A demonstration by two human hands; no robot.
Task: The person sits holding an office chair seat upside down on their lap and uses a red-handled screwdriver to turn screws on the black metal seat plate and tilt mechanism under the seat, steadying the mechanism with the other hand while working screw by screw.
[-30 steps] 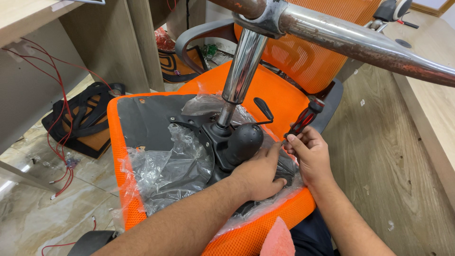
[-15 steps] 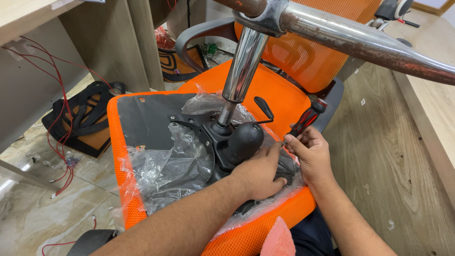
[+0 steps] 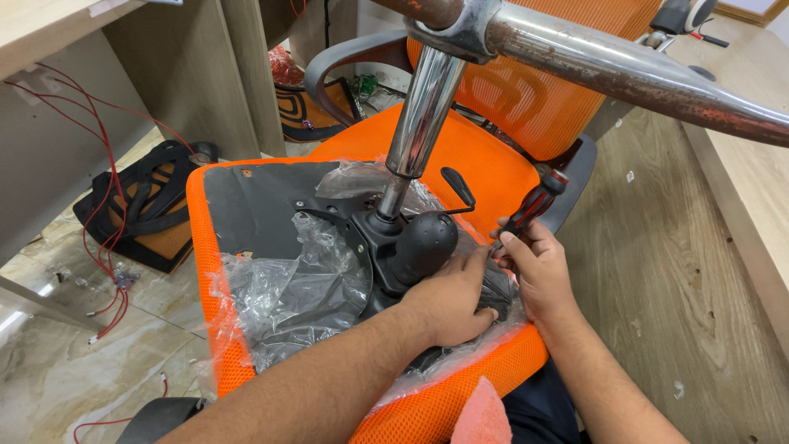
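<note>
Head view: an upturned orange chair seat [image 3: 493, 177] lies under the hands, its black mechanism plate [image 3: 386, 238] half wrapped in clear plastic film [image 3: 288, 288]. The chrome gas column [image 3: 419, 123] and a rusty base leg [image 3: 641, 82] cross overhead — they block part of the seat. The left hand [image 3: 448, 300] lies flat on the mechanism, fingers loosely curled, gripping nothing clearly. The right hand [image 3: 534, 267] is closed round a red-and-black screwdriver [image 3: 530, 205], raised slightly higher than a second ago. Red wires [image 3: 103, 205] trail beside a wooden desk [image 3: 740, 164].

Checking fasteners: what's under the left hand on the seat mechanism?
Left hand lies on the black mechanism plate and clear plastic wrap. Anything beneath the palm is covered.
</note>
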